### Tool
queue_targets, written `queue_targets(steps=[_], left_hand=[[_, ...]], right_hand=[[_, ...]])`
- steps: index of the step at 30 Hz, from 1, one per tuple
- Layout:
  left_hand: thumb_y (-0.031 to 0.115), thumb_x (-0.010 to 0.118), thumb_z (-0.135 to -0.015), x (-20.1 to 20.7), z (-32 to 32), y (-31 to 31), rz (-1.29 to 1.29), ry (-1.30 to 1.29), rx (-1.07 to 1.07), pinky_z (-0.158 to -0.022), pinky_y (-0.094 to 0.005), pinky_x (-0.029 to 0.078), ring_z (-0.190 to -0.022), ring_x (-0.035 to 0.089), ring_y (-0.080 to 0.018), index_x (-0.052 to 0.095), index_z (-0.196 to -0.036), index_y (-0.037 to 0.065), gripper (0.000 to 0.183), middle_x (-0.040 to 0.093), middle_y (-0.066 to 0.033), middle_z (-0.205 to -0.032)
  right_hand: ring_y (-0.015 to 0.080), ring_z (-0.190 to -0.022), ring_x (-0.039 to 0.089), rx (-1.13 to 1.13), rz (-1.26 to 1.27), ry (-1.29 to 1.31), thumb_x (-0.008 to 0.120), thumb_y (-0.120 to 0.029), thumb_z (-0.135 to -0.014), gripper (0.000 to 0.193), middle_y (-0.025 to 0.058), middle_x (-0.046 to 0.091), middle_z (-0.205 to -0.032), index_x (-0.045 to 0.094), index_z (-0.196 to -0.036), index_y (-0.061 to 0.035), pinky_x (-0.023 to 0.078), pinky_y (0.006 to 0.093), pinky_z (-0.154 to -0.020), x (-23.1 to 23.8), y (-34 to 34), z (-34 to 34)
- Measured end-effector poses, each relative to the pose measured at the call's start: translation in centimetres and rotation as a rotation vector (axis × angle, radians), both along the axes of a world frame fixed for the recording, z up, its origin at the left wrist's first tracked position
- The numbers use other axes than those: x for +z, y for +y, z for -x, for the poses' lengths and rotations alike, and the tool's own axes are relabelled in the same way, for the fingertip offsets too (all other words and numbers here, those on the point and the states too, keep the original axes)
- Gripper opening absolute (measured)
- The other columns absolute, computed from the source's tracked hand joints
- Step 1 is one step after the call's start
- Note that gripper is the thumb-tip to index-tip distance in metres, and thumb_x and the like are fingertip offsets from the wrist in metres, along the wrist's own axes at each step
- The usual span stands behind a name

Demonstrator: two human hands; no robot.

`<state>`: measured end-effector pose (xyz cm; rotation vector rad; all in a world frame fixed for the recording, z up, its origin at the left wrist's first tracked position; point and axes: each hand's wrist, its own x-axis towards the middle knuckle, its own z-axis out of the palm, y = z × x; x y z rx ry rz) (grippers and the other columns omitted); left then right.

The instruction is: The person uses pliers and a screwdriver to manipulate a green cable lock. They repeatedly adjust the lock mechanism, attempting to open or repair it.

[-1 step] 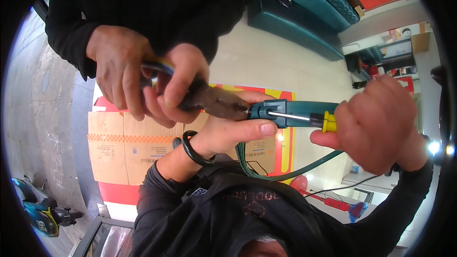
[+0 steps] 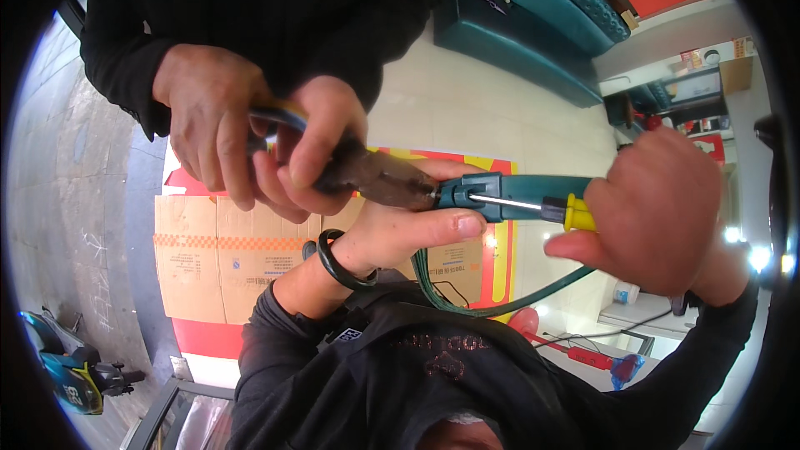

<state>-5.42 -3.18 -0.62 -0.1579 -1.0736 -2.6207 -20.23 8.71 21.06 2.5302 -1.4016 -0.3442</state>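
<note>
My left hand [image 2: 400, 229] is closed around the left end of a dark green buckle-like plastic fitting [image 2: 492, 185], thumb along its near side. In my right hand [image 2: 658, 212], fist closed, is a screwdriver [image 2: 575, 212] with a yellow and black handle. Its metal shaft points left and its tip meets the fitting's middle; how deep it goes in is hidden. From the far side, another person's hands [image 2: 250, 133] grip pliers [image 2: 387, 179], whose jaws are at the fitting's left end, by my left hand. A dark green strap [image 2: 475, 311] loops below.
Flattened cardboard [image 2: 225, 262] lies on a red and yellow surface beneath the hands. A teal padded bench [image 2: 517, 42] stands at the far right. Near the lower right are a red power strip [image 2: 587, 357] and a dark cord. A scooter [image 2: 75, 375] is partly visible at lower left.
My right fist has shifted slightly, while the screwdriver stays against the fitting. My left hand and the other person's pliers look almost unmoved.
</note>
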Motion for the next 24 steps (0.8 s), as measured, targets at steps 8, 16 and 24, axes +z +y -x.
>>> queue_targets(steps=[8,16,24], left_hand=[[0.026,0.077,-0.081,1.8,0.6,1.0,0.119,0.011,0.116,-0.100,-0.0318,0.045,-0.111,0.060,-0.0171,0.059,-0.135,-0.002,0.063,0.065,-0.0109,-0.124],[0.023,0.081,-0.077,1.9,0.4,0.7,0.158,-0.034,0.033,-0.101,-0.0350,0.048,-0.111,0.064,-0.0209,0.063,-0.128,-0.002,0.059,0.068,-0.0125,-0.122],[0.024,0.081,-0.081,1.2,0.6,1.9,0.037,-0.027,0.076,-0.096,-0.0315,0.049,-0.106,0.062,-0.0163,0.062,-0.127,-0.003,0.057,0.068,-0.0087,-0.116]], right_hand=[[0.0113,-0.063,0.056,-1.125,-0.382,-0.798,0.069,-0.030,-0.088,0.031,0.0076,0.059,-0.069,0.065,-0.084,0.0003,0.043,0.0280,-0.060,1.8,-0.2,-0.9],[0.0170,-0.047,0.048,-0.940,-0.546,-0.462,0.069,-0.037,-0.093,0.044,0.0060,0.053,-0.053,0.066,-0.068,-0.0007,0.033,0.0340,-0.048,2.6,-1.2,0.0],[0.0217,-0.057,0.050,0.122,0.171,0.374,0.081,-0.034,-0.077,0.037,0.0094,0.051,-0.065,0.059,-0.072,-0.0042,0.033,0.0366,-0.052,0.3,0.3,-3.3]])
